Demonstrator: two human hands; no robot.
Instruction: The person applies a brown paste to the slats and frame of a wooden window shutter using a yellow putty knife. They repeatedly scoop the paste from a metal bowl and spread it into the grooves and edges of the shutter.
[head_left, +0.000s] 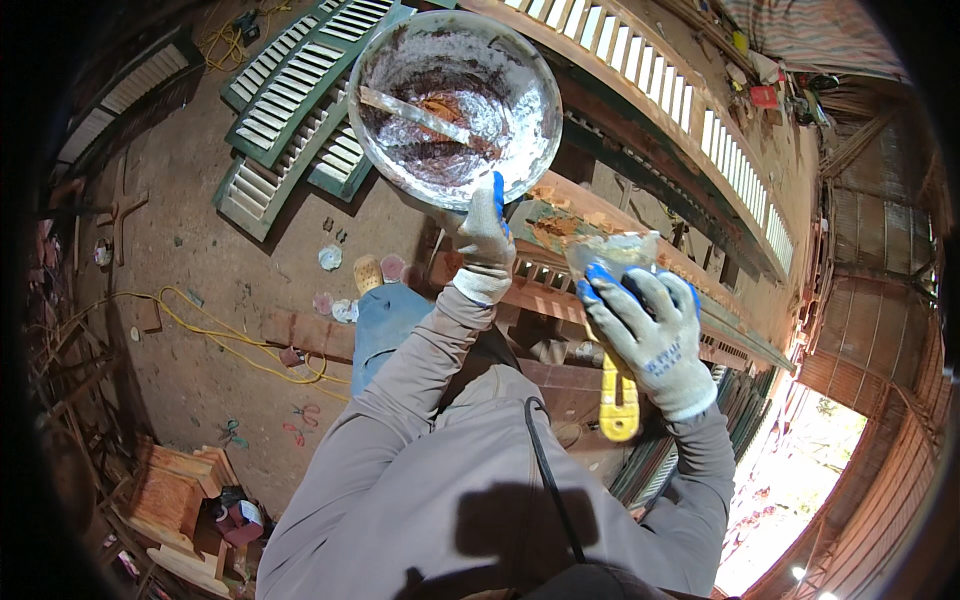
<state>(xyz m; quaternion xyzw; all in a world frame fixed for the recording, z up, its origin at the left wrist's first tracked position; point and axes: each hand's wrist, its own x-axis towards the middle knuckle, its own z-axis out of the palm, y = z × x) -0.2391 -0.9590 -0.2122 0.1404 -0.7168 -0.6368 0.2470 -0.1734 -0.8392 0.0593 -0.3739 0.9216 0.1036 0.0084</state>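
Left hand (487, 238) fingers clamped on bowl (455, 105) rim at 6 o'clock, keeping filler beside right hand (652, 335), whose fingers grip the putty knife (617, 300).

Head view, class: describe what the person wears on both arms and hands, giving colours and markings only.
Both arms are in long grey sleeves. The left hand and right hand wear light grey knitted gloves with blue-coated fingertips and ribbed cuffs. The right glove has blue printed marks on its back. A thin black cable runs down the grey top.

Both gloved arms reach forward, left hand (487, 232) raised and gripping, right hand (648, 335) clenched lower.
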